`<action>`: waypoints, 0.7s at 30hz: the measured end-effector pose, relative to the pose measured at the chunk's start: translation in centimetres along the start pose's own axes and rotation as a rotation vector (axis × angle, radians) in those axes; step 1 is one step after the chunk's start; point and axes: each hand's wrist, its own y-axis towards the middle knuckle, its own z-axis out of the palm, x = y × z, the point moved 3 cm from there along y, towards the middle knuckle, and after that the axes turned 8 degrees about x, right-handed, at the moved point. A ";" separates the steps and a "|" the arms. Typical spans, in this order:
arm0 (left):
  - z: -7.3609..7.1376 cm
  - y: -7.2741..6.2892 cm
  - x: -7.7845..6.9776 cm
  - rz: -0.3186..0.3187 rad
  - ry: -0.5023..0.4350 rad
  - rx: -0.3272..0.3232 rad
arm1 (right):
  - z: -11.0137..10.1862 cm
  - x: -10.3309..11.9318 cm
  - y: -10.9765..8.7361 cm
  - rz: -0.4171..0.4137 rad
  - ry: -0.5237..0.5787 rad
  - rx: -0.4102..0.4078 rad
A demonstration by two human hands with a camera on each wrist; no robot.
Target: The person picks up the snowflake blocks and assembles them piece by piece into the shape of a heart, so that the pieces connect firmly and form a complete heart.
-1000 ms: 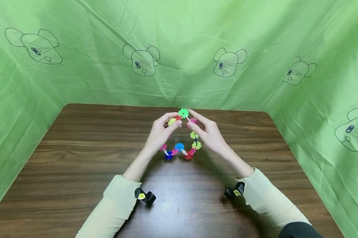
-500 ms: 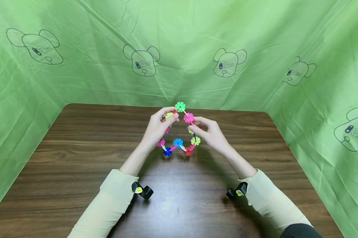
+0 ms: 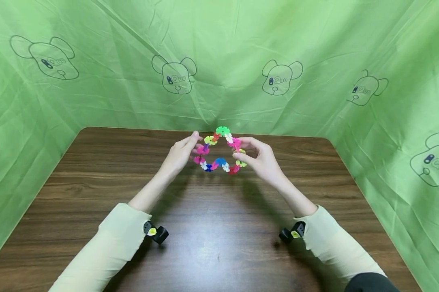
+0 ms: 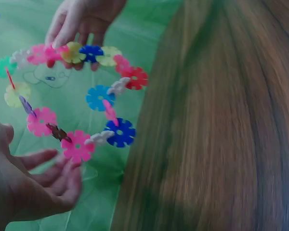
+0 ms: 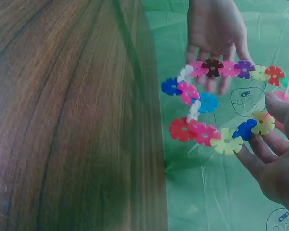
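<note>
A closed chain of notched plastic snowflake discs in many colours is held up over the table in the head view. Its green disc is at the top, and a light blue disc dips inward at the bottom. My right hand pinches the chain's right side between thumb and fingers, near a pink disc. My left hand is at the left side, fingers loosely extended behind the pink discs. Whether those fingertips touch the chain I cannot tell.
The brown wooden table lies beneath both forearms. A green curtain with printed bear outlines stands behind the table and along its sides. Small black cameras are strapped at both wrists.
My left hand has let go of the chain's upper left and moved left, its fingers spreading. My right hand has slid from the top down to the right side; the chain has tilted flatter.
</note>
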 end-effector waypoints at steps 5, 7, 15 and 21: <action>-0.3 -0.1 0.5 -0.139 -0.097 0.123 | 0.1 0.5 0.0 -0.086 0.071 0.009; -0.3 -0.1 0.4 -0.175 -0.147 0.162 | 0.3 0.5 0.0 -0.120 0.099 0.022; -0.3 0.1 -0.2 -0.219 -0.323 0.210 | 0.7 0.8 -0.7 -0.243 -0.040 0.052; -0.3 0.1 -0.1 -0.195 -0.407 0.204 | 1.0 0.4 -1.1 -0.302 -0.112 0.076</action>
